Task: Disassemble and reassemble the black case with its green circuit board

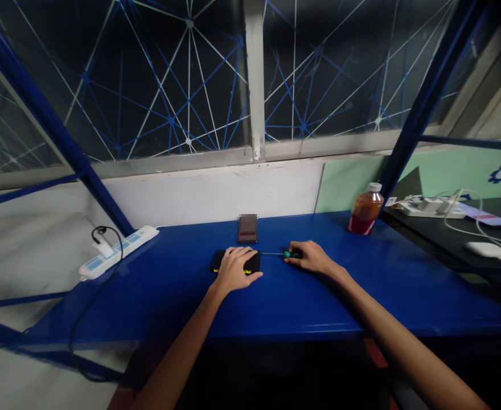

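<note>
On the blue table (177, 302) lies a flat black case (219, 261) with yellow bits along its front edge. My left hand (235, 269) rests on top of the case with its fingers spread. To the right, my right hand (308, 256) is closed round the green and black handle of a screwdriver (287, 254). Its thin metal shaft points left, and the tip is at or near the right side of the case; whether it touches cannot be made out. A dark phone (247, 229) lies just behind the case.
A bottle with orange-brown liquid (366, 209) stands at the back right. A white power strip (120, 250) with a black cable lies at the left edge. Blue frame posts rise on both sides. Another power strip (432, 208) and white cables are on a black surface at the right.
</note>
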Tool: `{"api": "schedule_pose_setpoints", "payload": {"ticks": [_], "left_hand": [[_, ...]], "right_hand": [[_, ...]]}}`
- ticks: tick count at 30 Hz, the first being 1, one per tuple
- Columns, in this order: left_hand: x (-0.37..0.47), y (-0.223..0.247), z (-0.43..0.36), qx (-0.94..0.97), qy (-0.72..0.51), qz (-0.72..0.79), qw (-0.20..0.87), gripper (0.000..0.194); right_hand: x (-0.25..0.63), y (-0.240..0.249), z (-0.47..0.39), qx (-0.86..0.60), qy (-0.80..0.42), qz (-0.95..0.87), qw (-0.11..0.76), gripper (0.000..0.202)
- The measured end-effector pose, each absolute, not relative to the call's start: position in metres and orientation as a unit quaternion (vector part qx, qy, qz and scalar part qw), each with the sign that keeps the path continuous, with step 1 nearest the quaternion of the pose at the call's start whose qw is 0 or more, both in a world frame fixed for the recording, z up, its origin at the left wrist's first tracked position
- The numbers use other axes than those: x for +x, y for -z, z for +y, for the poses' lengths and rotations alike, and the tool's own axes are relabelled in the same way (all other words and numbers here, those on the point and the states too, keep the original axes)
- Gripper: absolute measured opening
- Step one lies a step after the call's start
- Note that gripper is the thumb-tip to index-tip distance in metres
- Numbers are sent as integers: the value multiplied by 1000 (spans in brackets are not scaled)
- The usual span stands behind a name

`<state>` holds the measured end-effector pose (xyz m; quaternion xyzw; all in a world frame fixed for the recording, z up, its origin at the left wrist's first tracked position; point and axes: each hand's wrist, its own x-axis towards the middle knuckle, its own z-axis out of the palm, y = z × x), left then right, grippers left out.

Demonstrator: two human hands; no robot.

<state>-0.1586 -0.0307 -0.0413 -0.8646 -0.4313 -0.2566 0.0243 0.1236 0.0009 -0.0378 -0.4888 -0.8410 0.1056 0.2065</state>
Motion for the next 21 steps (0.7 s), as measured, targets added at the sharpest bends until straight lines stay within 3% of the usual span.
{"api": "schedule_pose_setpoints", "payload": {"ticks": [15,21], "left_hand": [[-159,43,-31,-867,248,-431,28,57],[-158,42,-32,-867,252,-429,30,56]], "right_hand": [[125,35,-2,-483,-53,-849,205,41],[121,38,-3,-489,-78,-843,211,28]]}}
